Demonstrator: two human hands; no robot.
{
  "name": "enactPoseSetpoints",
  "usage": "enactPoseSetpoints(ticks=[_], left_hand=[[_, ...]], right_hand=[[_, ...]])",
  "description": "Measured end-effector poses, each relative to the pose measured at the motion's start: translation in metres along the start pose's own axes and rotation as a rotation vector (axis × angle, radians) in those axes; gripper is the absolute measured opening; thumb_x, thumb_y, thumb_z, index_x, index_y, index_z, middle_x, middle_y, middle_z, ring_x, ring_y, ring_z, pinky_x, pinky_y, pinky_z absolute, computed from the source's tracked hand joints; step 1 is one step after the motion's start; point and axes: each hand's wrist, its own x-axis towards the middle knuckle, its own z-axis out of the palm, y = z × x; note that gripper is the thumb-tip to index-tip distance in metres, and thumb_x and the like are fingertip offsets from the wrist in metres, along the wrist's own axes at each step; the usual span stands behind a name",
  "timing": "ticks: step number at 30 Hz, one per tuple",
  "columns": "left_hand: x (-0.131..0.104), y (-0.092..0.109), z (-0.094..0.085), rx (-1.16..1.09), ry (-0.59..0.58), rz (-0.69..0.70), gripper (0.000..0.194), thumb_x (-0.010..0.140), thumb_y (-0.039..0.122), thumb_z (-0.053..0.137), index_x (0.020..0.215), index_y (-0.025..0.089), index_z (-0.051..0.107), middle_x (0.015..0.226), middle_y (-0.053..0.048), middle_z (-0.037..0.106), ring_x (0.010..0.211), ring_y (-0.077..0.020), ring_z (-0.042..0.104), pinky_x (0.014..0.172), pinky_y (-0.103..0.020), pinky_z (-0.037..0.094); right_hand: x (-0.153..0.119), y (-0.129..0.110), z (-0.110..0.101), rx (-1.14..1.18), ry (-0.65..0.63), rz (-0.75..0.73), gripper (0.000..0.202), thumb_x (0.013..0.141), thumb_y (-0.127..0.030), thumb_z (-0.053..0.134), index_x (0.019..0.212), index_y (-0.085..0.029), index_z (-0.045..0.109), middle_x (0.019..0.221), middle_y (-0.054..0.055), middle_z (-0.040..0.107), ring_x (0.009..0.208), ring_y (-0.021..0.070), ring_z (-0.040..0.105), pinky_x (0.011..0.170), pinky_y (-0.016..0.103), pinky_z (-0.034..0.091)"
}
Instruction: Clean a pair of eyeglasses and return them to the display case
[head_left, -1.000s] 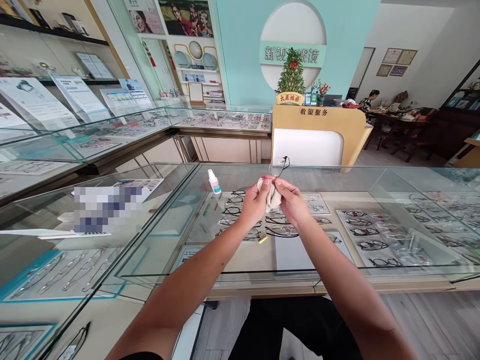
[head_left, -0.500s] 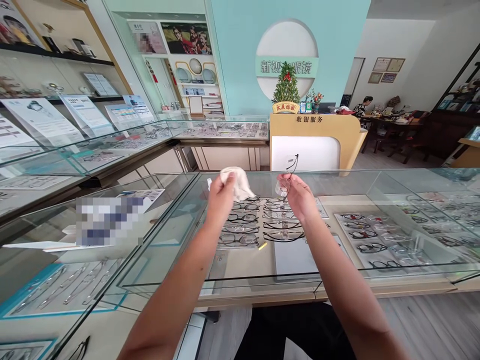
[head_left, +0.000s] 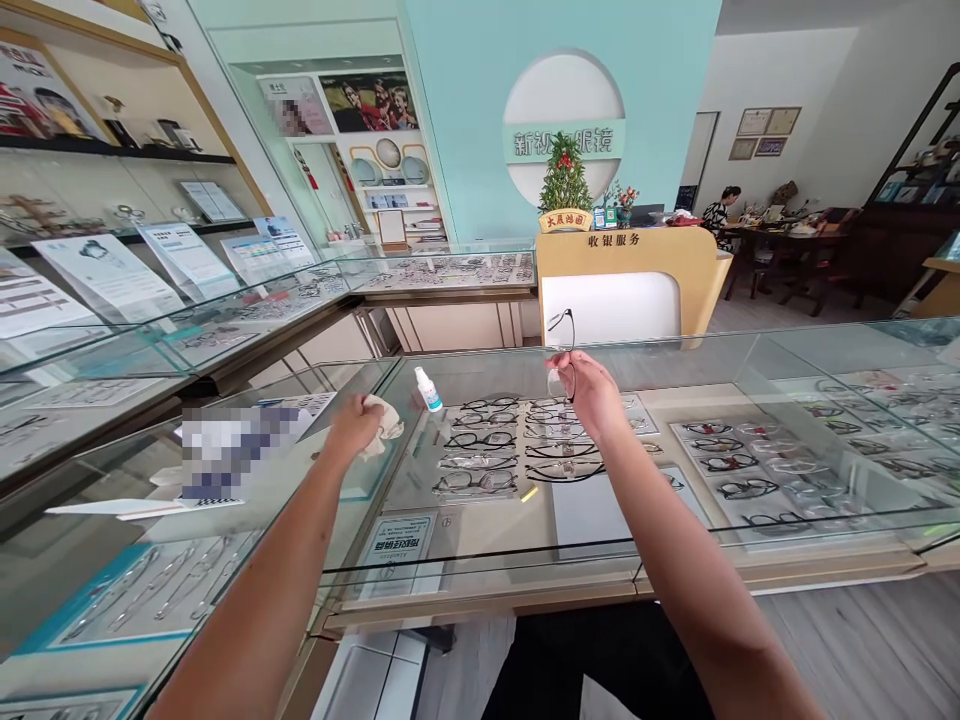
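My left hand (head_left: 355,428) is closed on a cream cloth (head_left: 384,424), low over the glass counter left of the middle. Raised above the counter's far edge, my right hand (head_left: 589,390) pinches a pair of dark-framed glasses (head_left: 573,330), with one temple pointing up. A small white spray bottle (head_left: 428,390) stands on the glass between my hands, nearer the left one. Rows of glasses (head_left: 480,440) lie beneath the glass of the counter.
Papers and a blurred leaflet (head_left: 232,450) lie on the left counter. More trays of glasses (head_left: 735,470) show under glass at the right. Behind is a wooden cash desk (head_left: 705,285) with a plant (head_left: 565,180). A person (head_left: 720,215) sits at a far table.
My left hand has moved left and down with the cloth, away from my right hand. The spray bottle now shows fully. The glasses in my right hand have turned slightly.
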Motion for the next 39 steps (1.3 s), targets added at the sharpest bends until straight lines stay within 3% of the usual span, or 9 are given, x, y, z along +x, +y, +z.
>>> enactPoseSetpoints(ticks=[4,7,10,14,19,24,31,36,39], left_hand=[[-0.002,-0.008,-0.001,0.326,-0.052,0.082,0.036,0.074,0.038,0.077,0.104,0.021,0.064,0.077,-0.006,0.065,0.081,-0.0335,0.066,0.077,-0.038,0.045],[-0.011,0.017,-0.002,0.456,0.112,0.268,0.042,0.085,0.04,0.067,0.12,0.017,0.067,0.118,-0.024,0.075,0.116,-0.0475,0.07,0.093,-0.05,0.052],[-0.026,0.071,0.002,0.365,0.209,0.607,0.038,0.098,0.038,0.054,0.127,0.018,0.069,0.133,-0.024,0.074,0.129,-0.0449,0.067,0.111,-0.057,0.049],[-0.06,0.164,0.013,0.178,0.077,1.106,0.03,0.102,0.036,0.059,0.124,0.021,0.074,0.126,-0.015,0.078,0.124,-0.0369,0.069,0.115,-0.053,0.049],[-0.099,0.234,0.025,0.085,0.023,1.427,0.073,0.096,0.032,0.079,0.165,0.02,0.057,0.166,-0.014,0.064,0.156,-0.0379,0.053,0.131,-0.057,0.043],[-0.106,0.236,0.032,0.129,-0.056,1.447,0.077,0.096,0.034,0.086,0.166,0.023,0.057,0.164,-0.013,0.068,0.158,-0.0362,0.054,0.128,-0.057,0.048],[-0.098,0.231,0.038,0.079,0.026,1.508,0.058,0.097,0.039,0.089,0.15,0.027,0.07,0.145,-0.009,0.08,0.142,-0.0328,0.067,0.118,-0.052,0.055],[-0.088,0.23,0.036,0.002,0.163,1.499,0.057,0.096,0.038,0.09,0.148,0.023,0.071,0.143,-0.01,0.081,0.137,-0.0322,0.071,0.115,-0.05,0.056],[-0.077,0.228,0.03,-0.085,0.303,1.419,0.056,0.098,0.042,0.088,0.147,0.024,0.07,0.145,-0.011,0.08,0.137,-0.0331,0.072,0.119,-0.052,0.055]], right_hand=[[0.0,-0.001,0.002,0.0,-0.017,-0.029,0.036,0.084,-0.061,0.083,0.079,-0.028,0.07,0.095,0.006,0.071,0.113,0.0301,0.071,0.117,0.044,0.049],[-0.001,-0.001,0.004,0.003,-0.022,-0.056,0.036,0.085,-0.06,0.083,0.077,-0.028,0.07,0.091,0.005,0.067,0.107,0.0285,0.069,0.117,0.044,0.05],[-0.001,-0.002,0.005,-0.025,-0.028,-0.077,0.038,0.087,-0.063,0.081,0.077,-0.028,0.07,0.089,0.005,0.066,0.106,0.0287,0.068,0.118,0.046,0.051],[-0.004,-0.005,0.004,-0.035,-0.024,-0.081,0.039,0.086,-0.063,0.083,0.076,-0.028,0.071,0.089,0.006,0.068,0.108,0.0303,0.068,0.117,0.046,0.05],[-0.007,-0.01,0.001,-0.099,-0.055,-0.079,0.037,0.09,-0.058,0.081,0.073,-0.027,0.07,0.082,0.006,0.068,0.104,0.031,0.069,0.113,0.046,0.05],[-0.01,-0.014,-0.002,-0.159,-0.113,-0.101,0.035,0.096,-0.051,0.075,0.073,-0.025,0.071,0.081,0.005,0.065,0.102,0.0297,0.069,0.106,0.042,0.051],[-0.013,-0.014,-0.013,-0.27,-0.153,-0.119,0.032,0.102,-0.048,0.071,0.081,-0.025,0.079,0.087,0.004,0.075,0.099,0.0271,0.072,0.109,0.043,0.052],[-0.012,-0.006,-0.021,-0.435,0.051,-0.341,0.035,0.103,-0.051,0.067,0.122,-0.027,0.083,0.133,0.008,0.082,0.134,0.0291,0.07,0.121,0.047,0.048],[-0.002,-0.013,-0.015,-0.548,0.223,-0.525,0.037,0.101,-0.051,0.063,0.126,-0.027,0.078,0.14,0.009,0.079,0.139,0.0301,0.068,0.122,0.052,0.048]])
